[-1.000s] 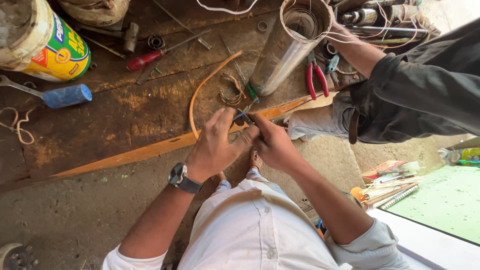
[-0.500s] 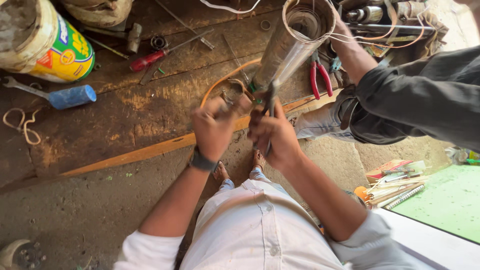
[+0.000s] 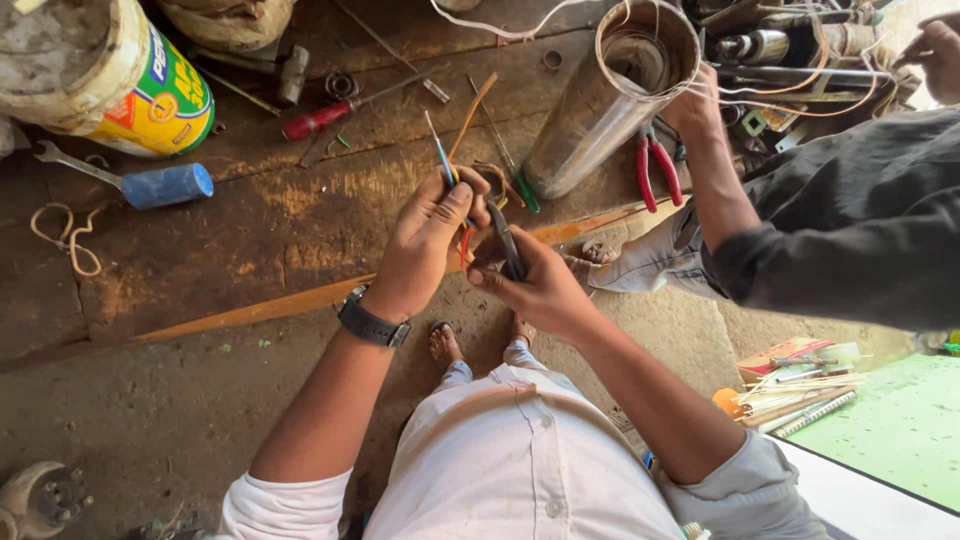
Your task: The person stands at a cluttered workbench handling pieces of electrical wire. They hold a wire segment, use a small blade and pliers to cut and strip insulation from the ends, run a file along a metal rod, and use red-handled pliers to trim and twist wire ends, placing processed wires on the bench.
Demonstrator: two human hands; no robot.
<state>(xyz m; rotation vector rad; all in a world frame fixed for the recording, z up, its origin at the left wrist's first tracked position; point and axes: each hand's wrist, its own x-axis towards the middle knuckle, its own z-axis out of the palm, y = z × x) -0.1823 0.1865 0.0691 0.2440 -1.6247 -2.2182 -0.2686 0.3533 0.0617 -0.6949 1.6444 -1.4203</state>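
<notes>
The left hand [image 3: 425, 240] is closed around a bundle of thin coloured wires [image 3: 452, 165], whose blue and orange ends rise up and away from the person, long axis roughly upright in the view and fanning slightly right. The right hand [image 3: 530, 290] is closed on a dark plier-like tool [image 3: 505, 245], tip meeting the wires just beside the left thumb. Both hands hover over the front edge of the rusty worktop [image 3: 260, 220], with open surface to their left. Just beyond lies a tilted metal cylinder [image 3: 600, 110], steadied by another person's hand [image 3: 695, 105], with red pliers [image 3: 655, 165] beside it.
</notes>
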